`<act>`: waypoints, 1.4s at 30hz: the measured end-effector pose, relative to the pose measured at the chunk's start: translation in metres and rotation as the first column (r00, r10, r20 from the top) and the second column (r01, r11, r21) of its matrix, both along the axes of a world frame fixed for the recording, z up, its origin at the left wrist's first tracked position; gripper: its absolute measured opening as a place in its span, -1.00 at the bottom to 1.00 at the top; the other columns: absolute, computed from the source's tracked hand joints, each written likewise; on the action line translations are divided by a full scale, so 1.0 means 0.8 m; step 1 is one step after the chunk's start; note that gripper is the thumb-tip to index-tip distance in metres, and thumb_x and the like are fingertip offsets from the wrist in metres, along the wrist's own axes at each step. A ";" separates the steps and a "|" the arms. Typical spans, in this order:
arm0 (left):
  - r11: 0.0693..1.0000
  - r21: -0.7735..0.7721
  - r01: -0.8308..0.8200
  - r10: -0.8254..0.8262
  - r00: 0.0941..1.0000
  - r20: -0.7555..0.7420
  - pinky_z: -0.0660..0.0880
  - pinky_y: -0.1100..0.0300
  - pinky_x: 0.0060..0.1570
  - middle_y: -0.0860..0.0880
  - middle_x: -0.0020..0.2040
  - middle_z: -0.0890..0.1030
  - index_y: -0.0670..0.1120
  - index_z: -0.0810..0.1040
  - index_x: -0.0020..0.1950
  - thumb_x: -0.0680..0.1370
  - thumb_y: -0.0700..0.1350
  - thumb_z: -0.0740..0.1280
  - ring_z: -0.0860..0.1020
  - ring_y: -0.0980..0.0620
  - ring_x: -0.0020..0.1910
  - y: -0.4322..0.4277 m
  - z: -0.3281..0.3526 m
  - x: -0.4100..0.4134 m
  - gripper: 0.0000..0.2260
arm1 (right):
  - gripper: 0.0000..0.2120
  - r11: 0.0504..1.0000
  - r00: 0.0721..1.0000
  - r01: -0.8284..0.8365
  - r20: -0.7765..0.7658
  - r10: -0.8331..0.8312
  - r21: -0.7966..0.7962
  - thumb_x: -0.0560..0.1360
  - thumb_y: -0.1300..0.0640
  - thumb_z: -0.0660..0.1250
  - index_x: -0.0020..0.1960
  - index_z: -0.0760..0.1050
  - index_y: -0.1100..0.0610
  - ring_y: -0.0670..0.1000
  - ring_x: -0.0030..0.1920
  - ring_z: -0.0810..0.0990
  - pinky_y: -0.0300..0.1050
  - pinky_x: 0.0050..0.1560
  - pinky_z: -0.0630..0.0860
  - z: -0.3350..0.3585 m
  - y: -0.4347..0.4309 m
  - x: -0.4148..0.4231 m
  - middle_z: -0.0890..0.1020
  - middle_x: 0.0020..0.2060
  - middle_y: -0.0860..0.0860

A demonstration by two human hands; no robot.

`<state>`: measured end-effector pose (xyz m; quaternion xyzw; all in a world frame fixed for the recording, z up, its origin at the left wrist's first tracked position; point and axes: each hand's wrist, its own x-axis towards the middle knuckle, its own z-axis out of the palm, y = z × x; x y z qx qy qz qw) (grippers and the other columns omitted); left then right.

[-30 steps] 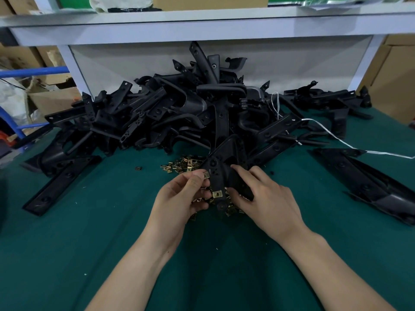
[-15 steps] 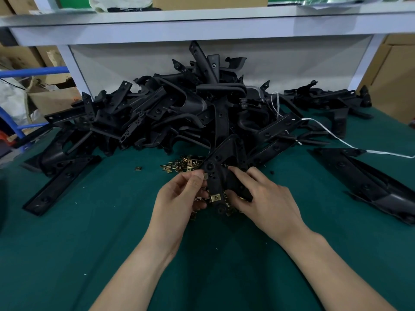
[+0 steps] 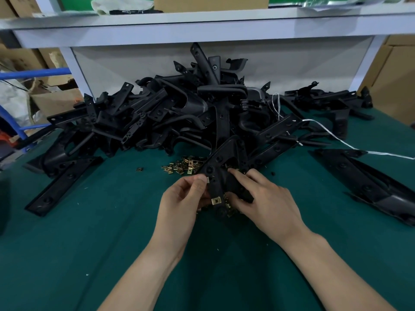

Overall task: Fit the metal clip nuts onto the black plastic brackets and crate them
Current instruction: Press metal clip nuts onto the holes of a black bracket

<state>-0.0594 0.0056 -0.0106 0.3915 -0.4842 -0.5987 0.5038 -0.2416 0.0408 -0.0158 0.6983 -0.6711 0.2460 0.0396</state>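
Observation:
A black plastic bracket lies on the green table in front of me, its near end between my hands. My right hand grips that near end from the right. My left hand pinches a small metal clip nut against the bracket's left edge. One brass-coloured clip nut sits fitted on the bracket's lower tab. A loose heap of clip nuts lies just beyond my left hand, and more show under the bracket.
A big tangled pile of black brackets fills the back of the table below a white shelf. Single brackets lie at the left and right. A white strap trails to the right. One stray nut lies apart.
My left hand has lifted its pinched clip nut slightly up along the bracket's left edge. The fitted nut on the lower tab has come into plainer view. My right hand has barely moved.

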 end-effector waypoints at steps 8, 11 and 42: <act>0.998 0.041 0.040 -0.038 0.999 -0.030 0.60 0.19 -0.05 -0.12 -0.03 0.72 -0.10 0.70 0.03 0.63 -0.03 0.33 0.67 -0.01 -0.07 0.000 0.000 -0.003 -0.80 | -0.50 1.000 0.998 -0.007 -0.056 0.005 -0.022 0.58 -0.21 0.22 0.47 0.38 -0.05 -0.05 -0.35 0.53 -0.22 -0.43 0.31 0.000 0.000 -0.001 0.50 0.05 -0.17; 0.997 0.041 0.067 -0.068 0.997 0.025 0.60 0.11 0.03 -0.13 0.01 0.73 -0.10 0.69 0.07 0.63 0.01 0.31 0.68 -0.06 -0.02 0.001 0.000 -0.004 -0.76 | -0.49 0.999 0.998 -0.005 -0.065 0.002 -0.038 0.58 -0.21 0.24 0.47 0.38 -0.04 -0.02 -0.33 0.57 -0.21 -0.43 0.32 -0.001 0.000 -0.002 0.51 0.06 -0.15; 0.982 -0.190 0.016 0.059 0.922 0.382 0.38 0.47 -0.35 0.26 -0.33 0.62 0.04 0.55 -0.07 0.62 0.13 0.29 0.55 0.32 -0.33 0.017 -0.001 -0.012 -0.80 | -0.50 0.987 0.988 -0.075 -0.145 0.054 -0.143 0.51 -0.15 0.39 0.40 0.50 0.00 -0.07 -0.41 0.54 -0.27 -0.50 0.27 -0.001 0.003 0.005 0.56 -0.03 -0.10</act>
